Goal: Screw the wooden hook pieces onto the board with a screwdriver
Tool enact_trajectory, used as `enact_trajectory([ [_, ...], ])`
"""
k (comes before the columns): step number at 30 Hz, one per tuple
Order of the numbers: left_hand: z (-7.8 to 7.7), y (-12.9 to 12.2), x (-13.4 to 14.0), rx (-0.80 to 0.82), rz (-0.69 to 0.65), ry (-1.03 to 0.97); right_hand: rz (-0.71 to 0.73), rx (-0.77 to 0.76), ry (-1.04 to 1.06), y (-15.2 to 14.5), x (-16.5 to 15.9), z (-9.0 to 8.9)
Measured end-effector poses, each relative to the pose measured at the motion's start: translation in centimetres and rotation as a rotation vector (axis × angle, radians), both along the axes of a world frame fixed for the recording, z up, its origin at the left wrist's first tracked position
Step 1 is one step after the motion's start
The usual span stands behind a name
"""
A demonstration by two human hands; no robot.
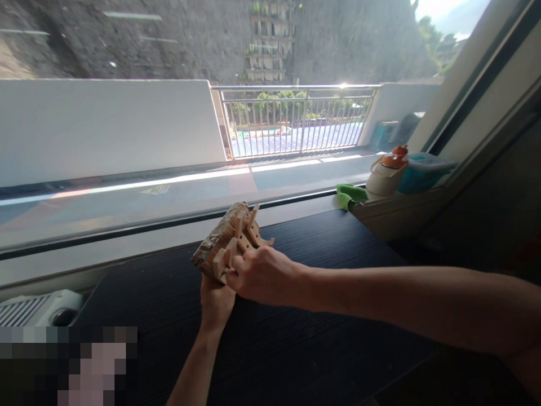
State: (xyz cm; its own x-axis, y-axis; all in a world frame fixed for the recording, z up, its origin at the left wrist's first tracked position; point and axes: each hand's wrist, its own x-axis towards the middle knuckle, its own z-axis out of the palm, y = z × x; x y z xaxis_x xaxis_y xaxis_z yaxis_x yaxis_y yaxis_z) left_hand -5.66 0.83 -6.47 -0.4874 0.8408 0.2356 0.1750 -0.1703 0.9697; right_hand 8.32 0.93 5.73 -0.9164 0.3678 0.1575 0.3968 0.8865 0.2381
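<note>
My left hand [217, 296] grips a bark-covered wooden piece [220, 234] from below, and most of its fingers are hidden behind it. This piece is tilted above the dark table. Several light wooden parts [244, 239], curved and dotted with small dark holes, stick out from its near side. Against the lower end of these parts, my right hand [262, 276] is closed in a pinch. Its fingertips touch or lie very close to a pale wooden block [220, 264]; what they pinch is hidden.
The black wood-grain table [321, 242] stands against a window sill. On the sill are a green cloth [351, 195], a white bottle with an orange top [385, 173] and a teal container [425, 172]. A white slatted appliance [42, 309] sits at the left. Beyond the glass is a railing [300, 121].
</note>
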Motion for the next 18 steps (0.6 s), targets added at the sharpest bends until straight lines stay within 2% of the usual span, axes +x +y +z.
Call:
enact_trajectory([
  [3, -0.5, 0.2, -0.4, -0.025, 0.021, 0.018, 0.017, -0.055, -0.004, 0.0, 0.0, -1.6],
  [5, -0.9, 0.3, -0.6, -0.045, 0.033, 0.024, -0.073, -0.188, 0.098, 0.0, 0.0, -2.8],
  [7, -1.0, 0.3, -0.7, -0.057, 0.044, 0.026, -0.215, -0.431, 0.309, 0.2, 0.1, -4.1],
  [10, -0.9, 0.2, -0.4, -0.053, 0.054, 0.021, -0.421, -0.951, 0.643, 0.9, 0.0, -5.4],
  [12, -0.7, 0.2, -0.1, -0.045, 0.051, 0.01, -0.505, -1.21, 0.7, 1.4, 0.1, -5.6],
  [14, -0.5, 0.1, 0.1, -0.037, 0.042, 0.0, -0.544, -1.245, 0.623, 1.6, 0.2, -5.3],
  [16, -0.5, 0.1, 0.1, -0.028, 0.029, -0.011, -0.538, -1.131, 0.523, 1.4, 0.5, -4.6],
  [18, -0.6, 0.1, 0.0, -0.025, 0.016, -0.019, -0.463, -1.029, 0.499, 0.8, 0.8, -3.8],
])
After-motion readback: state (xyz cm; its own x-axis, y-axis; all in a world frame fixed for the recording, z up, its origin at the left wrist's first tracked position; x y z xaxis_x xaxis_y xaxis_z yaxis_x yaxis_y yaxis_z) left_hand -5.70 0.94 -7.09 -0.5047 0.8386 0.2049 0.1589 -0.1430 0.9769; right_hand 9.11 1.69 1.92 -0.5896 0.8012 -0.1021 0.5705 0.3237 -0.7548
